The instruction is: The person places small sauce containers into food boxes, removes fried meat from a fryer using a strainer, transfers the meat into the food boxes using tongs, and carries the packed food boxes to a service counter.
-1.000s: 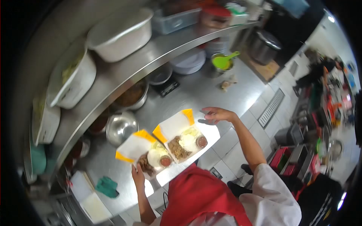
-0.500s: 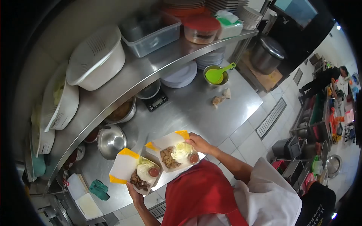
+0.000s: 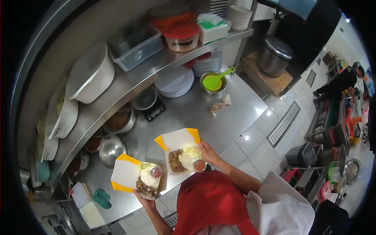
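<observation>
My left hand (image 3: 145, 199) grips the lower edge of an open takeout box (image 3: 127, 172) with white walls and yellow flaps. Inside it are browned meat pieces (image 3: 145, 188), white rice (image 3: 150, 177), pale green slices and a small cup of red sauce (image 3: 156, 172). A second takeout box (image 3: 178, 140), also with its lid raised, is held at its right side by my right hand (image 3: 208, 152). It carries similar meat (image 3: 177, 161), rice, pale slices and a sauce cup (image 3: 199, 165). Both boxes are at the steel table's near edge; my fingers are partly hidden beneath them.
On the steel table (image 3: 188, 113) are a metal bowl (image 3: 112, 150), a digital scale (image 3: 154, 111), stacked plates (image 3: 174, 82) and a bowl with a green ladle (image 3: 213, 82). A shelf (image 3: 145, 74) with tubs overhangs the back. A person (image 3: 340, 82) stands far right.
The two boxes have moved apart, the left one shifting slightly left and up, and a wider gap shows between them. The camera view has shifted a little. Both hands keep their hold.
</observation>
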A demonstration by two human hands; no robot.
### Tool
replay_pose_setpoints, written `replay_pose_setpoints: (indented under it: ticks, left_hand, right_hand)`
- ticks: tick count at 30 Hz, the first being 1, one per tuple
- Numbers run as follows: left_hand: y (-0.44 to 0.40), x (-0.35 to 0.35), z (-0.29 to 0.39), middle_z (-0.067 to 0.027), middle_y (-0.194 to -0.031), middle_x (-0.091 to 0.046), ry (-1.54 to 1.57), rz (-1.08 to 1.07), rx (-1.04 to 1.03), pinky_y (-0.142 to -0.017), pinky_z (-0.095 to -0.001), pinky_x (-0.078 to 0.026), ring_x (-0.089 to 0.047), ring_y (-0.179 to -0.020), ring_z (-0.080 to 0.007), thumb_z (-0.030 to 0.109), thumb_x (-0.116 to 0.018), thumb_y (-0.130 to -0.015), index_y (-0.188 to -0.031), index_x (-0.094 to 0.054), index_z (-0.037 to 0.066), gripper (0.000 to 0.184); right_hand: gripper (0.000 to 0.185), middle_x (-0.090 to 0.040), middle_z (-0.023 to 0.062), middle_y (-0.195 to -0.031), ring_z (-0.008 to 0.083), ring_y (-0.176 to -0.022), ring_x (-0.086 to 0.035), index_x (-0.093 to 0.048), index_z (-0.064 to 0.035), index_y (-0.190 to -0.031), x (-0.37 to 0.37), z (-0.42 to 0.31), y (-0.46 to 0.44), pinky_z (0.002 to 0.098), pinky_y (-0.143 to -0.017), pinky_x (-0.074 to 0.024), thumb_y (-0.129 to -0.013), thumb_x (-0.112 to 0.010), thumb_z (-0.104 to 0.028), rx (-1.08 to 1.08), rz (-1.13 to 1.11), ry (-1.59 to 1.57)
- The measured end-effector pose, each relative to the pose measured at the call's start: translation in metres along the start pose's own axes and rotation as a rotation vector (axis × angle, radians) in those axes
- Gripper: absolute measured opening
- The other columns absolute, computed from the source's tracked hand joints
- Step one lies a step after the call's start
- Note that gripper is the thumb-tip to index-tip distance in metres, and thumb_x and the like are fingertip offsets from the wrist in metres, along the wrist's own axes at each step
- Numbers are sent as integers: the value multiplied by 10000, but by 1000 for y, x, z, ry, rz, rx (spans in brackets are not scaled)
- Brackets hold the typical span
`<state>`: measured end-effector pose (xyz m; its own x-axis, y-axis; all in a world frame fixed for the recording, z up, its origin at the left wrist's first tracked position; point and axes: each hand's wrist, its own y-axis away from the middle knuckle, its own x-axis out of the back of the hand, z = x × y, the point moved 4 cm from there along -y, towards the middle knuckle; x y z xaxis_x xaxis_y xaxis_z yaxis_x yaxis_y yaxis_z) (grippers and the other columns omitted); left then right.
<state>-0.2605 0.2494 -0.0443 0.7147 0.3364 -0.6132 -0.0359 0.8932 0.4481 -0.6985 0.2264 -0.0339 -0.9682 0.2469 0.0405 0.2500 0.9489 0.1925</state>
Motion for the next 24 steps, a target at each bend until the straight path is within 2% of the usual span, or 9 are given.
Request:
replay_pose_setpoints:
  ticks: [5,6,7,8,9,10,17,20,24]
  left_hand:
    - [10,-6,-8,-85,-1566,-428,-94,-59,-64,-1140,-495,-414,-450,-1405,-300,551,-476,-1020,-1541,-385,116,685]
    - [9,-14,-11,-89,-1552,-445,-24,-97,-28,-1142,-496,-413,-463,-1395,-304,510,-481,-1024,-1529,-402,103,654]
    - [17,-28,-14,-102,-1521,-481,-15,-35,-35,-1140,-484,-419,-489,-1373,-308,512,-501,-999,-1507,-431,90,664]
    - [39,-76,0,-124,-1326,-610,-61,138,127,-715,-372,-546,-640,-1039,-245,332,-518,-1004,-1403,-565,122,453]
    - [41,-71,-2,-108,-1355,-599,-151,50,35,-951,-465,-496,-548,-1230,-260,419,-560,-966,-1427,-550,122,548]
    - [37,-67,-5,-124,-1430,-536,-132,-21,1,-973,-468,-505,-540,-1262,-269,428,-609,-947,-1455,-508,125,601]
    - [43,-108,-20,-72,-1150,-511,-248,-2,27,-810,-427,-486,-502,-1000,-236,513,-582,-933,-1410,-543,145,604]
    - [45,-123,-22,-50,-1030,-500,-264,-16,45,-740,-410,-478,-485,-888,-222,549,-570,-927,-1391,-558,154,610]
    - [42,-141,-24,-20,-870,-485,-282,-41,65,-647,-386,-468,-463,-738,-204,598,-554,-920,-1366,-578,166,621]
  right_hand:
    - [499,-638,101,-1222,180,-1150,-566,-552,-22,-1323,-2,86,-25,346,-1035,-458,-1087,-433,-446,0,143,127]
    - [530,-628,126,-1270,203,-1190,-554,-538,-13,-1359,4,39,-10,360,-1057,-437,-1086,-433,-454,-4,86,109]
    - [634,-567,210,-1419,313,-1343,-515,-493,16,-1427,3,58,-22,369,-1135,-384,-1073,-406,-502,-26,-1,15]
    - [582,-602,205,-1362,305,-1294,-547,-530,10,-1381,4,59,-23,359,-1100,-409,-1082,-407,-474,-15,98,102]
    - [572,-607,198,-1356,297,-1275,-555,-532,11,-1379,12,49,-28,355,-1091,-414,-1083,-413,-464,-27,59,97]
    - [561,-612,191,-1350,289,-1257,-562,-534,12,-1378,17,40,-29,352,-1083,-419,-1085,-419,-453,-46,9,93]
    - [464,-649,67,-1202,155,-1081,-560,-568,4,-1327,44,8,-15,306,-952,-459,-1090,-466,-382,-50,127,-244]
    - [368,-628,-2,-1138,77,-1028,-551,-604,-72,-1289,64,-2,-11,259,-885,-482,-1098,-458,-351,-6,222,-299]
    - [383,-625,2,-1175,86,-1054,-564,-578,-61,-1335,97,-36,18,261,-909,-485,-1097,-467,-340,-15,285,-357]
